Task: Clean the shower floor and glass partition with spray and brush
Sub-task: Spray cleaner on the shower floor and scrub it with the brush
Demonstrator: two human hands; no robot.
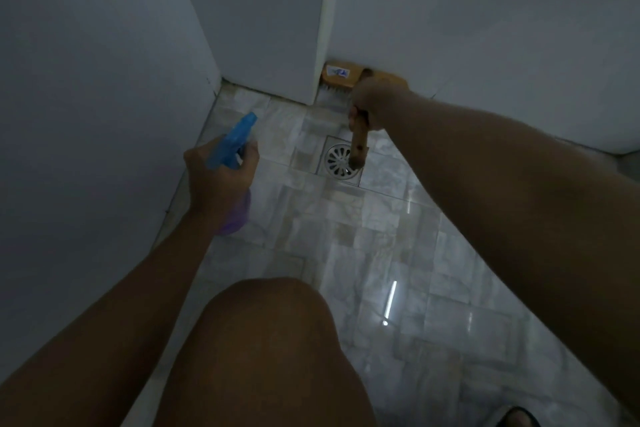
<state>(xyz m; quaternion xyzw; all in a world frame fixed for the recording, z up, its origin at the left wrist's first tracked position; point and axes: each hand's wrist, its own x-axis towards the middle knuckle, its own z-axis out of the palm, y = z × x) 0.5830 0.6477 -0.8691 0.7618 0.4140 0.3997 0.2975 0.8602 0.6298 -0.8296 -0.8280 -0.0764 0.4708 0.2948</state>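
Observation:
My left hand [216,180] grips a spray bottle [232,146] with a blue trigger head and a purple body, its nozzle aimed at the far corner. A wooden scrub brush [341,74] is held by its handle in my right hand [375,100]. The brush head lies with white bristles down on the marble-tiled shower floor [381,236], at the foot of the partition [485,28]. The handle's end hangs over a round metal floor drain [341,159].
A wall [86,80] closes the left side and meets a second wall [263,17] in the far corner. My bare knee [266,333] fills the lower middle. A sandal [517,418] shows at the bottom right edge.

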